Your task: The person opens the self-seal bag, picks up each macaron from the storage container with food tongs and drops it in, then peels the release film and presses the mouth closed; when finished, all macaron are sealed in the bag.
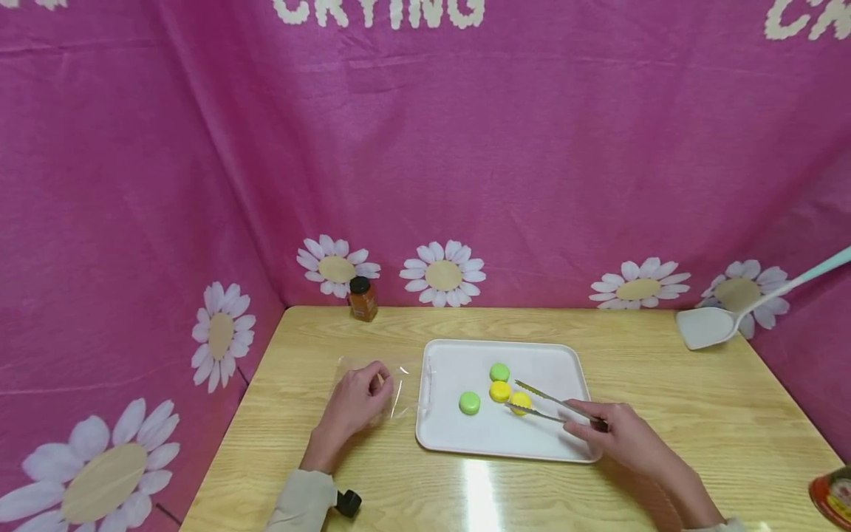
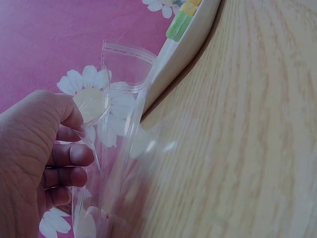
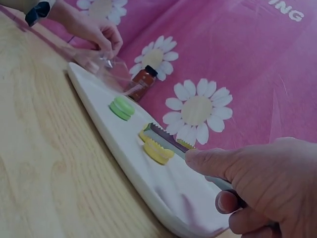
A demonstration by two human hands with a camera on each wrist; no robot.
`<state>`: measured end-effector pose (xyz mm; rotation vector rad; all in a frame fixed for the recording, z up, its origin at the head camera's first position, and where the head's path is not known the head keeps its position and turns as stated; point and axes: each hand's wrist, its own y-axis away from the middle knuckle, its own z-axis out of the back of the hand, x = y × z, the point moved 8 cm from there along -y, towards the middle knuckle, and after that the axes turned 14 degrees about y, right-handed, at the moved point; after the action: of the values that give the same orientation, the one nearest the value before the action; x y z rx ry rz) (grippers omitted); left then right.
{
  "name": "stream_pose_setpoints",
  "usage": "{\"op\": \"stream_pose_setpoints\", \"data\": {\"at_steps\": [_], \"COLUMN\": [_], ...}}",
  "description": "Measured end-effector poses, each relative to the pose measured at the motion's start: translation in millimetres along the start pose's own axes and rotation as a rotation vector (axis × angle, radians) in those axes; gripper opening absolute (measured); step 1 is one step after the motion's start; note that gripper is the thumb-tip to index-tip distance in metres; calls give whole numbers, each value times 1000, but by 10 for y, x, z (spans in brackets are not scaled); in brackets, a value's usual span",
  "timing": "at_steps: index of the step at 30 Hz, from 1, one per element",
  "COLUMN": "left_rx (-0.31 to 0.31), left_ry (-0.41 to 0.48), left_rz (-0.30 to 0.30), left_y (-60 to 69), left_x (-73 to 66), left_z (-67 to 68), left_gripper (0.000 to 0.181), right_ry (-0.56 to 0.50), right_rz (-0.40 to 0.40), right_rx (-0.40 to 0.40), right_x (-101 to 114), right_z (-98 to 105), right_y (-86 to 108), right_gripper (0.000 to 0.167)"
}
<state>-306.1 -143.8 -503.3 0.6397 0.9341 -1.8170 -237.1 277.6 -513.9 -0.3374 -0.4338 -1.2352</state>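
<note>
Between thumb and forefinger my left hand [image 1: 362,395] pinches a clear plastic bag [image 2: 124,114], whose far end reaches the tray's left rim. My right hand [image 1: 621,436] grips metal tongs [image 1: 548,393] over the white tray [image 1: 452,436]. The tongs' arms stand apart; one tip overlaps the nearest yellow macaron [image 1: 521,402], and whether they touch I cannot tell. A second yellow macaron [image 1: 500,391] sits beside it. Behind that lies a green macaron [image 1: 500,372], and another green macaron [image 1: 469,403] rests farther left on the tray.
At the table's back left stands a small brown bottle with a black cap [image 1: 363,299]. A white spatula with a mint handle [image 1: 711,325] is at the back right. Part of a red tin [image 1: 832,496] shows at the right edge. Pink cloth [image 1: 518,162] hangs behind the table.
</note>
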Motion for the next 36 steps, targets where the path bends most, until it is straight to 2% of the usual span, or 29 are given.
{"op": "stream_pose_setpoints", "data": {"at_steps": [8, 15, 19, 36], "left_rx": [-7, 0, -2, 17], "left_ry": [-18, -18, -20, -12], "left_rz": [-6, 2, -4, 33], "left_y": [1, 3, 3, -5], "left_x": [-6, 1, -5, 11], "left_z": [4, 6, 7, -7], "left_gripper": [9, 8, 8, 6], "right_ry": [-18, 33, 24, 4], "right_rz": [-25, -40, -71, -47], "right_rx": [54, 28, 50, 61], "right_x": [-37, -69, -90, -105], "right_z": [-57, -49, -54, -59], "right_y": [62, 85, 95, 138], "right_gripper": [56, 53, 56, 51]}}
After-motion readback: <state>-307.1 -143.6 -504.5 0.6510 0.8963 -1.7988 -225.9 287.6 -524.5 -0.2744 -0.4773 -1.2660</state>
